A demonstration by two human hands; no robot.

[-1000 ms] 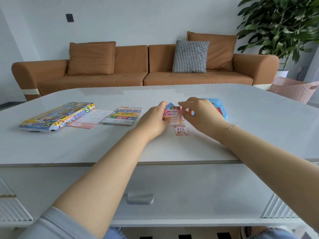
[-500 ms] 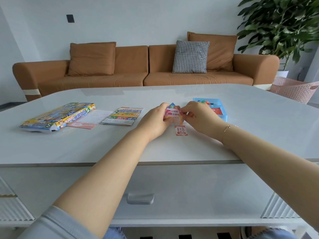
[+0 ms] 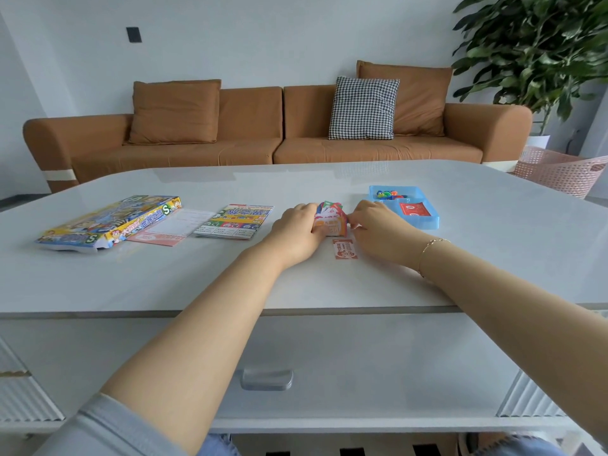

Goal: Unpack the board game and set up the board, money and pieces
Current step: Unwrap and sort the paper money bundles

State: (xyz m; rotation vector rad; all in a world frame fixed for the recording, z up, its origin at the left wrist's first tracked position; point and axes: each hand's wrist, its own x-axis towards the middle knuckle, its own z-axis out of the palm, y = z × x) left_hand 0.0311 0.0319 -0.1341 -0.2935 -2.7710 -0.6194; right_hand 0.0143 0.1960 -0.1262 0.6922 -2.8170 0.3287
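Near the white table's (image 3: 329,284) middle, the left hand (image 3: 296,232) gripped a fanned stack of colourful paper money (image 3: 330,218); the right hand (image 3: 378,228) apparently pinched its edge. A loose grip could scatter notes.

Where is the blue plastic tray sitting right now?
In the head view, the blue plastic tray sits on the white table, right of centre, just beyond the right hand.
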